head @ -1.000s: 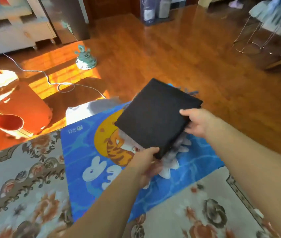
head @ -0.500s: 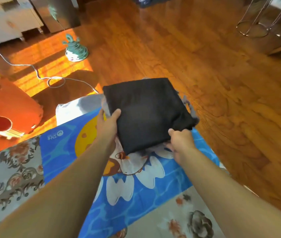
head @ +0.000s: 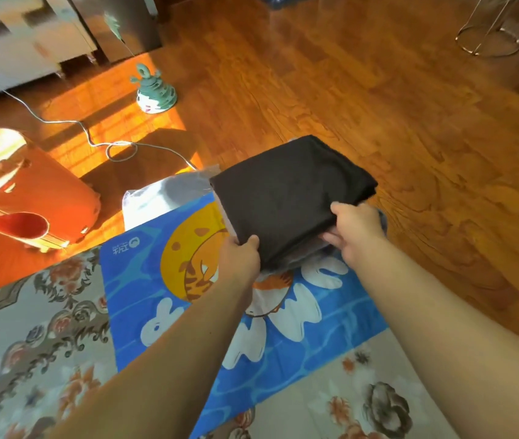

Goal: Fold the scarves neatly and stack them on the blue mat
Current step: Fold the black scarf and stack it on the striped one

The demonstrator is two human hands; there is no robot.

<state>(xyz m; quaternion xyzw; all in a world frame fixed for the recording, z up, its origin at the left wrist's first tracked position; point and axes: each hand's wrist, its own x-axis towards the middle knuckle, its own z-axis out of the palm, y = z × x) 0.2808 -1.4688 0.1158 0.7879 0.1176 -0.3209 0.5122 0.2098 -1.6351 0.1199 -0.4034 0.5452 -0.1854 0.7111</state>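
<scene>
Folded square of dark charcoal cloth scarf (head: 286, 198) over the far right corner of the blue cartoon-printed mat (head: 131, 299), just ahead of both hands: left hand (head: 243, 255) pinching near corner, right hand (head: 354, 231) gripping right edge, equally near.

Bare wooden floor (head: 378, 99) lies open beyond and right of the blue mat (head: 131, 280). On the left, a white cable (head: 71, 122), green fan (head: 155, 93) and orange box (head: 46, 191) crowd the way.

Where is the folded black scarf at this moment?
In the head view, the black scarf lies at the blue mat's far end, held between the left hand and right hand.
</scene>
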